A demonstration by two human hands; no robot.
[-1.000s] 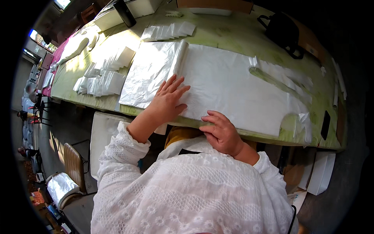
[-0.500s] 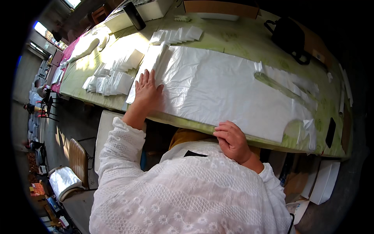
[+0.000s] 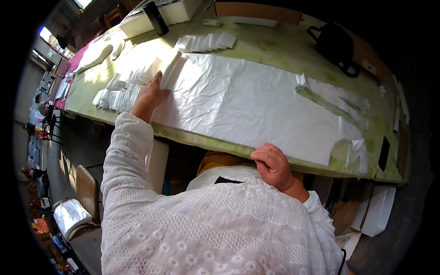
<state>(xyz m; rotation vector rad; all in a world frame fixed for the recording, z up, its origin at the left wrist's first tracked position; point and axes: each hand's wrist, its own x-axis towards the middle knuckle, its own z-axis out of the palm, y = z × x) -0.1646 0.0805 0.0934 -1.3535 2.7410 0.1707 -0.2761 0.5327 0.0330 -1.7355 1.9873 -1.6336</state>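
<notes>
A white plastic bag (image 3: 247, 105) with cut-out handles at its right end lies flat across the table in front of me. It may be a stack of several. My left hand (image 3: 150, 95) is at the bag's left end, its fingers and thumb closed about the raised, folded edge; some fingertips are hidden. At the near table edge, my right hand (image 3: 274, 166) rests beside the bag's lower border with its fingers curled in and nothing visible in them. Small folded white packets (image 3: 121, 89) lie just left of my left hand, and another row of packets (image 3: 206, 42) is beyond the bag.
The table has a green cover (image 3: 270, 43). Toward its back are a black cylinder (image 3: 156, 18), a white foam box (image 3: 178, 13) and a cardboard box (image 3: 256, 10). A black bag (image 3: 333, 46) and a dark phone-like slab (image 3: 384, 153) are at right. A chair (image 3: 87, 190) stands at lower left.
My left hand has slid left from lying flat on the bag to its end, where the edge now looks raised. My right hand stays in place, its fingers slightly more curled.
</notes>
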